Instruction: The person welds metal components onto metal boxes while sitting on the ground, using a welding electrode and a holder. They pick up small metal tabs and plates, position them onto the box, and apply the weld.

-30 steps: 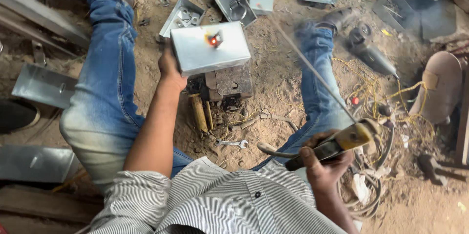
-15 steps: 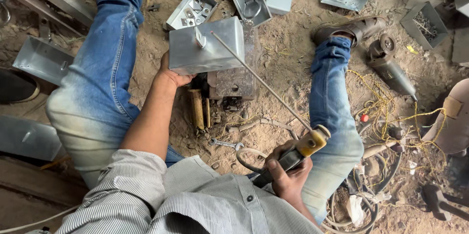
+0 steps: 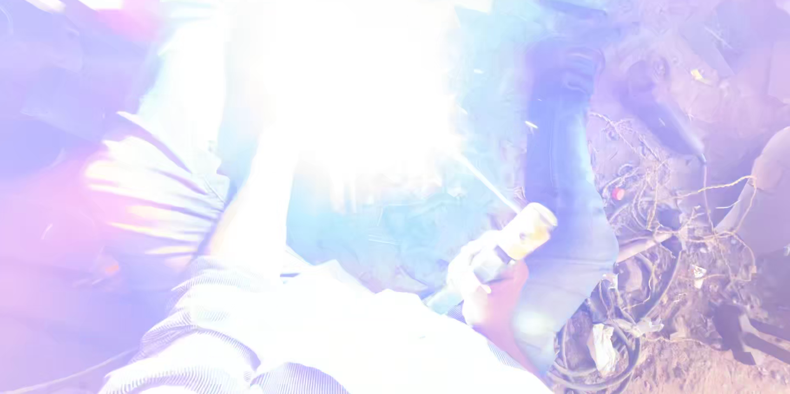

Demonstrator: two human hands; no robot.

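My right hand (image 3: 485,279) sits low and to the right of my chest, fingers (image 3: 462,272) curled shut around a handle, knuckles washed pale by the glare. The wrist bends slightly upward, so the grip points up and to the left, toward the bright centre. My right forearm drops from the hand toward the lower edge of the view. My left arm (image 3: 255,213) runs from the striped sleeve (image 3: 206,312) at lower left straight up into the white flare; the forearm shows only as a pale shape. My left hand is lost in the glare, so its pose cannot be told.
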